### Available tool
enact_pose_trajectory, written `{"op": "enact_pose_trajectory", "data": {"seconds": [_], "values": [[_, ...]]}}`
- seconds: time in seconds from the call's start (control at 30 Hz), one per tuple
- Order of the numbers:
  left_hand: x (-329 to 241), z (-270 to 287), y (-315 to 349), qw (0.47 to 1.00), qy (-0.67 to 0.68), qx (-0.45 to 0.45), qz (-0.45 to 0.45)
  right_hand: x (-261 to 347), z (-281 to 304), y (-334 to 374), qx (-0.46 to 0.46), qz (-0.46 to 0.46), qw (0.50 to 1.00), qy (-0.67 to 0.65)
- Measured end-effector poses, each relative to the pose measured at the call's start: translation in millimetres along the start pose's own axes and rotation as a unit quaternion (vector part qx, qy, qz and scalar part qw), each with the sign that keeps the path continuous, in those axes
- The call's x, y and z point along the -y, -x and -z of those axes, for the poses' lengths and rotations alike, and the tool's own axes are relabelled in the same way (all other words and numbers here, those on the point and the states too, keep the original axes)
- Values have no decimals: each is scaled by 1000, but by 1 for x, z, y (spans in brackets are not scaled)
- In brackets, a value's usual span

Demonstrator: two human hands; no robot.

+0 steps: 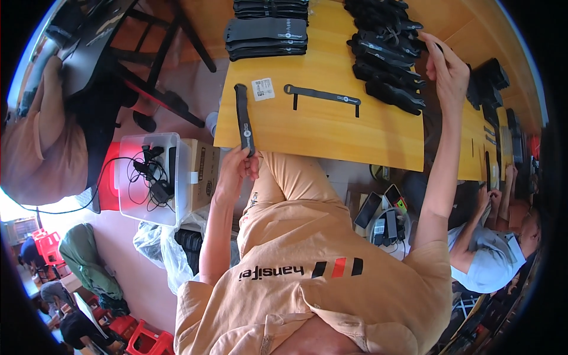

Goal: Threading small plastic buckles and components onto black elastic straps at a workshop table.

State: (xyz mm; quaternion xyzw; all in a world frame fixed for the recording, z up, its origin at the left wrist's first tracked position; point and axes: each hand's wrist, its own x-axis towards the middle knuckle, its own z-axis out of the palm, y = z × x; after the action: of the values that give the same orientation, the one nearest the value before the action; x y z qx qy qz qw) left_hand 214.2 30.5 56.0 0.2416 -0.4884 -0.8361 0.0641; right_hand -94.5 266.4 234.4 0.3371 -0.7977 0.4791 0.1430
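- My left grip (239,166) is closing its thumb and fingers on the lower end of a dark strap (242,112), at the near edge of the yellow counter (331,133).
- This held strap is extending away from me over the counter's left side, its looped far end lying short of the folded stack.
- My right grip (451,74) is reaching past the counter's right edge, fingers bent, just beside the heap of black straps (387,71); I cannot tell whether it is clamping on anything.
- A second strap (322,94) is lying crosswise mid-counter, its ring end pointing left; two short black strips (295,102) are showing along its near side.
- A white printed label (263,89) is resting between the held strap and the second strap, touching neither.
- A folded stack of dark straps (266,29) is standing at the counter's far left.
- Beside the counter, on the left, a clear bin (127,189) is holding tangled black cables (155,183).
- A co-worker in a light shirt (488,260) is sitting on my right, hands near another yellow counter (467,151).
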Motion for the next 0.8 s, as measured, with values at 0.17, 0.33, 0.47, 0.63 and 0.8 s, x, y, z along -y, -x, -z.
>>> {"op": "enact_pose_trajectory", "data": {"seconds": [0.17,0.33,0.47,0.63,0.8], "values": [[20,8,-12,992,5,-41,119,4,14,31,-6,-68,994,-89],[3,-4,-1,961,-129,-147,194,3,45,58,92,-87,972,-197],[-12,-6,2,935,-298,-188,-30,15,31,76,259,-69,942,-201],[-62,-113,-12,863,-374,34,-338,40,-19,103,432,-32,875,-217],[-48,-115,-33,920,-321,221,21,19,-31,121,327,-153,918,-162]]}}
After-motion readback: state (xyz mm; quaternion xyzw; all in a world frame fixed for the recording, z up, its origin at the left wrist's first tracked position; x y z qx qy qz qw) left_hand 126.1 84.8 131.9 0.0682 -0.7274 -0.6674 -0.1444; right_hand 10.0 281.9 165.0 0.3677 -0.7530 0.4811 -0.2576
